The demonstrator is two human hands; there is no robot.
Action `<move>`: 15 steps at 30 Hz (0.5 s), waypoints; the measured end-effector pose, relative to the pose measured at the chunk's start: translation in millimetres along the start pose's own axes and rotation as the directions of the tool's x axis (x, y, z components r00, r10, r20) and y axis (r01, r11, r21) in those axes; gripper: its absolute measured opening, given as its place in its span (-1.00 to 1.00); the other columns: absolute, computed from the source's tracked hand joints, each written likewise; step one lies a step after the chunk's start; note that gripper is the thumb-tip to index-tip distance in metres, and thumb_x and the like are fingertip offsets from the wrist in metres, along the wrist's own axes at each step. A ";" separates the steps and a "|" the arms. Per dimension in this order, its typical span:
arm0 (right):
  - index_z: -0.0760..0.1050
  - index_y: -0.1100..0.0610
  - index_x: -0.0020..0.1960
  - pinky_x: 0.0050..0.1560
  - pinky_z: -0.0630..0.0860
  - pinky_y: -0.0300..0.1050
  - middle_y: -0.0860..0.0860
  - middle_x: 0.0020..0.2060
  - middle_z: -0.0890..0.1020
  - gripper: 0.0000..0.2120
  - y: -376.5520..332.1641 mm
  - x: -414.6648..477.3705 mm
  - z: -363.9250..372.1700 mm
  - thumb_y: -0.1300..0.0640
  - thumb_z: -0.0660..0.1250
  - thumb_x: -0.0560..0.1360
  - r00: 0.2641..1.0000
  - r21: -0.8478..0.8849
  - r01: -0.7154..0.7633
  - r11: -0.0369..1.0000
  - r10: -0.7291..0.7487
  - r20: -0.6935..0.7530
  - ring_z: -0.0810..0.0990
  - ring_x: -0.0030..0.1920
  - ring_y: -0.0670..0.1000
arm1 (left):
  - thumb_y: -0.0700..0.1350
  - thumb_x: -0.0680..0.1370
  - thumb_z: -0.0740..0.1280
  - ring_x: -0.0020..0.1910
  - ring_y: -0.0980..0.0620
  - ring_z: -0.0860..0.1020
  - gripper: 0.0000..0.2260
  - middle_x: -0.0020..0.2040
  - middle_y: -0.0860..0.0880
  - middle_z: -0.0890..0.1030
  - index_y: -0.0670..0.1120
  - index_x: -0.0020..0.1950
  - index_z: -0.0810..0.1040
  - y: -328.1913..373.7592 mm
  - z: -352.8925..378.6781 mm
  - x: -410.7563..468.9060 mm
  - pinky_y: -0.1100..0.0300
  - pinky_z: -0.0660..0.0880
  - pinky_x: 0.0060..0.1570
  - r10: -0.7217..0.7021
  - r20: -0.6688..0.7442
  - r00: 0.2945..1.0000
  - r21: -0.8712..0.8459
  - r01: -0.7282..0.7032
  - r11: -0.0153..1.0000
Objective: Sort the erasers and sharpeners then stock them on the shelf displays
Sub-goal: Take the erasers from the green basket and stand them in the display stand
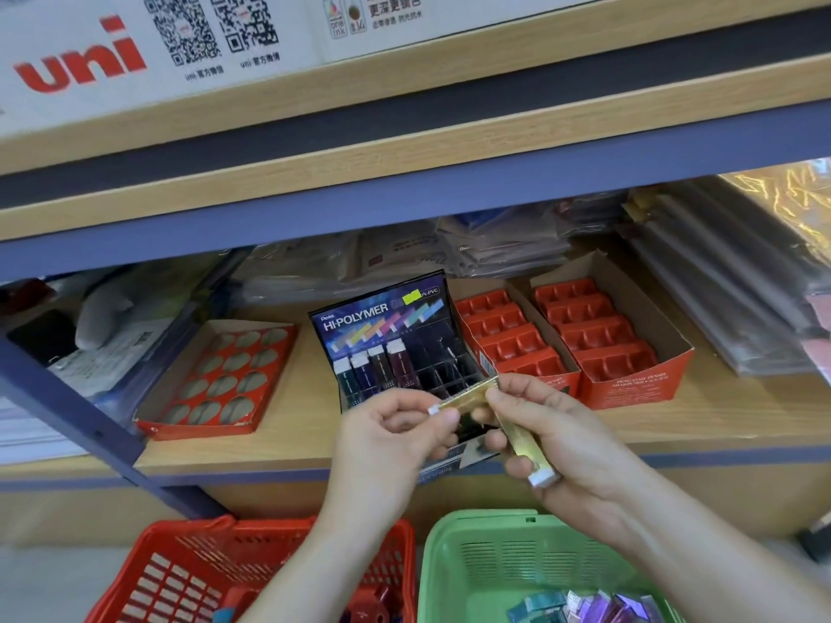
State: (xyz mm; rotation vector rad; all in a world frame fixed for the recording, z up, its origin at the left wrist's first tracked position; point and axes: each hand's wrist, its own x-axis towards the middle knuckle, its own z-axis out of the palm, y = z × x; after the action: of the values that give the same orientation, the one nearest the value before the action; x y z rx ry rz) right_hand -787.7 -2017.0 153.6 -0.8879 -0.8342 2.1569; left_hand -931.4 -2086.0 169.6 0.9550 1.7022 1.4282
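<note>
Carrier: light wooden shelf board (292, 436) on a blue metal frame, front edge blue.
Left: flat red cardboard tray with oval cut-outs (216, 379), angled on the board.
Centre: dark blue Hi-Polymer cardboard display box (386, 326), lid upright, near the front edge.
Right of centre: two red cardboard boxes with red plastic compartment inserts (508, 339) (602, 335), touching side by side.
Back: plastic-wrapped flat packs (494, 249), stacked behind the boxes.
Far right: stack of grey plastic-sleeved packs (719, 285).
Far left: papers and dark items, too blurred to tell.
Shelf above: white "uni" printed carton (90, 51).
</note>
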 end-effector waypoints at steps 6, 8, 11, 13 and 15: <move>0.48 0.23 0.19 -0.33 0.59 -0.12 0.26 -0.11 0.61 -0.63 -4.9 0.6 -7.3 0.50 0.14 0.47 0.999 0.143 -0.026 0.989 0.029 -0.016 0.63 -0.27 0.10 | -0.09 0.47 0.45 -0.20 0.15 0.62 -0.93 -0.19 0.12 0.67 0.03 -0.06 0.69 20.0 -53.2 46.3 0.25 0.50 -0.13 0.371 -0.155 0.916 0.556 -0.230 0.799; 0.46 0.26 0.22 -0.16 0.66 -0.04 0.34 -0.02 0.64 -0.63 -6.3 -1.5 -5.9 0.53 0.14 0.50 1.000 0.132 -0.013 0.991 0.017 -0.023 0.69 -0.14 0.18 | -0.11 0.52 0.41 -0.17 0.11 0.57 -0.87 -0.12 0.04 0.65 -0.06 0.03 0.69 19.7 -64.2 65.8 0.26 0.41 -0.13 0.472 -0.060 0.880 0.718 -0.290 0.632; 0.45 0.26 0.26 -0.08 0.66 0.05 0.36 -0.03 0.66 -0.65 -8.1 -5.2 -4.0 0.49 0.16 0.53 0.999 0.102 -0.025 0.994 0.029 -0.033 0.70 -0.04 0.24 | -0.14 0.54 0.38 -0.18 0.04 0.54 -0.86 -0.07 -0.07 0.67 -0.12 0.05 0.69 13.3 -65.3 85.1 0.26 0.34 -0.16 0.519 0.080 0.851 0.829 -0.346 0.439; 0.45 0.19 0.25 -0.29 0.66 0.00 0.30 -0.04 0.68 -0.69 -9.0 -8.4 -3.6 0.42 0.19 0.56 0.998 0.072 -0.054 0.996 0.057 -0.040 0.72 -0.14 0.20 | -0.14 0.55 0.36 -0.08 -0.04 0.59 -0.85 -0.03 -0.08 0.67 -0.12 0.06 0.69 8.4 -62.0 93.6 0.23 0.40 -0.10 0.508 0.152 0.848 0.847 -0.376 0.375; 0.46 0.12 0.25 -0.52 0.54 -0.17 0.25 -0.04 0.70 -0.72 -9.6 -11.4 -3.6 0.34 0.21 0.59 0.995 0.038 -0.070 0.997 0.073 -0.072 0.69 -0.31 0.13 | -0.12 0.57 0.34 0.00 -0.07 0.59 -0.84 0.02 -0.07 0.66 -0.10 0.08 0.68 2.6 -58.8 101.9 0.18 0.45 0.00 0.476 0.197 0.857 0.855 -0.388 0.344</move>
State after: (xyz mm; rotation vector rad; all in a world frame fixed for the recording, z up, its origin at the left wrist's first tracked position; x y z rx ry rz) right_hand -775.6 -2018.8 162.6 -0.9864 -0.7361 2.1793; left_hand -1031.1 -2023.8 174.5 2.0819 2.4304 0.7480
